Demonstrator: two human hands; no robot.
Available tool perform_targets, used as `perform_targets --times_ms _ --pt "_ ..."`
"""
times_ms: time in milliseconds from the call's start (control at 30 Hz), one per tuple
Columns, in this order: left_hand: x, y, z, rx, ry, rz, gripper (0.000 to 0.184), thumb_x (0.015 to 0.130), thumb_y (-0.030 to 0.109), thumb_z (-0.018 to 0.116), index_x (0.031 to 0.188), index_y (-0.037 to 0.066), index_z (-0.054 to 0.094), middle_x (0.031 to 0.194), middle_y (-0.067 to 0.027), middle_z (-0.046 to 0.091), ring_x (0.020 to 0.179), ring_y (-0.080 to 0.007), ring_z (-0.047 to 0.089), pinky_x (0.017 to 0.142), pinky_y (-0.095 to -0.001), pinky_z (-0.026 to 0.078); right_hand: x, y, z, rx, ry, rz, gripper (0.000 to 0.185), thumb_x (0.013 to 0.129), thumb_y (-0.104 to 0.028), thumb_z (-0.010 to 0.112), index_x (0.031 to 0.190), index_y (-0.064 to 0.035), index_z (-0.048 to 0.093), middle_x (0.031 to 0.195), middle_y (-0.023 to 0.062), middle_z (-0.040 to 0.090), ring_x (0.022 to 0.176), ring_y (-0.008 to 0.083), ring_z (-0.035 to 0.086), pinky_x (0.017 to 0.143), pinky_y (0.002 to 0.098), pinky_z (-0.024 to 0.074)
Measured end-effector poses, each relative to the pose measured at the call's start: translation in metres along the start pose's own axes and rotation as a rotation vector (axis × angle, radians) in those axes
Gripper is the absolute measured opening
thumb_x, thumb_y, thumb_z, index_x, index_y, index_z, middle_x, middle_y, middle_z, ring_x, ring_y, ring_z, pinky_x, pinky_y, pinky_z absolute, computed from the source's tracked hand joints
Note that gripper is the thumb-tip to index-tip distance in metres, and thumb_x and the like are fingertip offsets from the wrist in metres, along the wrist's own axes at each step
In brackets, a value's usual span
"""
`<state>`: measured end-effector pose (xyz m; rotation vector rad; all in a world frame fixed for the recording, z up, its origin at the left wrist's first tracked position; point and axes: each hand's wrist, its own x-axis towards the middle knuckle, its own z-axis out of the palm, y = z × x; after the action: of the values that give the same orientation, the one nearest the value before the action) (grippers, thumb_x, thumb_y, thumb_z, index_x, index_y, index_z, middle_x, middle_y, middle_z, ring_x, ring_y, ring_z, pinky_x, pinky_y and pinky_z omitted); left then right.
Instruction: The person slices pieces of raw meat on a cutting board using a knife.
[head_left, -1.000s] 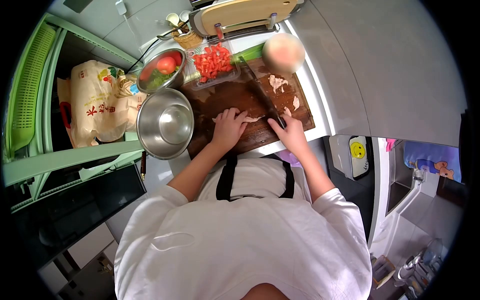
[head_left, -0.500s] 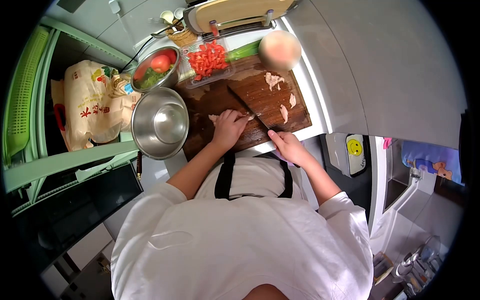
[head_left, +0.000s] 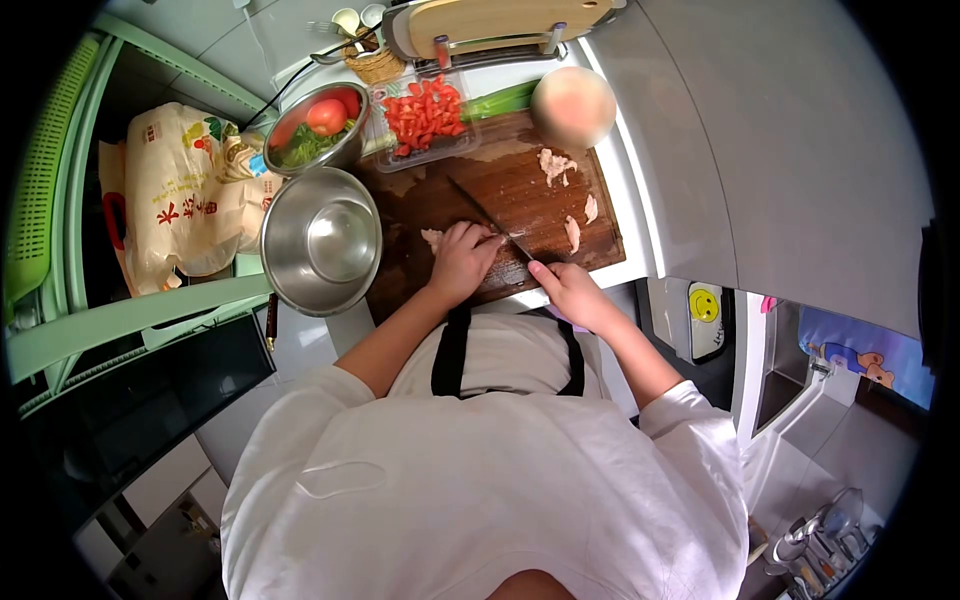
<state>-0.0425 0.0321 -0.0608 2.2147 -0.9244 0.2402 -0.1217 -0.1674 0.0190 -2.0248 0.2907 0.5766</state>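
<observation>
My right hand [head_left: 572, 290] is closed round the handle of a knife [head_left: 488, 217], whose dark blade slants up and left across the wooden cutting board [head_left: 410, 205]. Just left of the blade, my left hand [head_left: 466, 262] presses down with curled fingers on a piece of pale meat [head_left: 432, 238], mostly hidden beneath them. Its fingertips are close to the blade; whether they touch it I cannot tell. On the right side of the board lie shredded meat [head_left: 555, 167] and two small meat strips, one a pinkish strip [head_left: 573, 234].
A steel bowl [head_left: 290, 270] stands left of the board, with a bowl of tomatoes and greens [head_left: 357, 140] behind it. Chopped red pieces [head_left: 424, 115] fill a clear tray. Green stalks [head_left: 500, 100] and a blurred round container [head_left: 574, 107] line the board's far edge.
The view has shifted slightly. The knife's blade sits a little closer to the left hand's fingers; both hands keep their hold.
</observation>
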Motion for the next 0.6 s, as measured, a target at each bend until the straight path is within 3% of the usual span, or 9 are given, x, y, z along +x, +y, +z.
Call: perform_targets --times_ms 67,400,600 --pt "-0.001 -0.001 0.002 0.008 -0.007 -0.001 0.014 0.079 0.012 0.072 0.091 0.007 0.073 0.090 -0.0046 0.062 0.089 -0.0259 0.058 0.076 -0.0394 0.047 0.010 -0.008 0.001 -0.020 -0.025 0.005 0.062 0.098 -0.047 0.049 0.081 0.0110 0.064 0.074 0.0306 0.062 0.074 0.0466 0.060 0.071 0.0461 0.0470" --pt "-0.005 -0.001 0.007 0.002 -0.018 0.006 0.012 0.081 0.011 0.069 0.091 0.005 0.072 0.086 -0.0065 0.060 0.085 -0.0271 0.057 0.075 -0.0389 0.048 0.003 -0.007 -0.001 -0.115 -0.004 -0.001 0.063 0.098 -0.048 0.048 0.082 0.0104 0.064 0.079 0.0339 0.061 0.085 0.0493 0.061 0.075 0.0483 0.0475" --pt "-0.007 -0.002 0.004 -0.010 0.015 -0.043 0.011 0.081 0.012 0.070 0.090 0.005 0.072 0.084 -0.0070 0.058 0.081 -0.0265 0.057 0.071 -0.0388 0.047 -0.007 -0.002 0.000 -0.187 0.052 -0.007 0.065 0.097 -0.049 0.048 0.079 0.0112 0.063 0.077 0.0344 0.061 0.082 0.0492 0.061 0.074 0.0498 0.0474"
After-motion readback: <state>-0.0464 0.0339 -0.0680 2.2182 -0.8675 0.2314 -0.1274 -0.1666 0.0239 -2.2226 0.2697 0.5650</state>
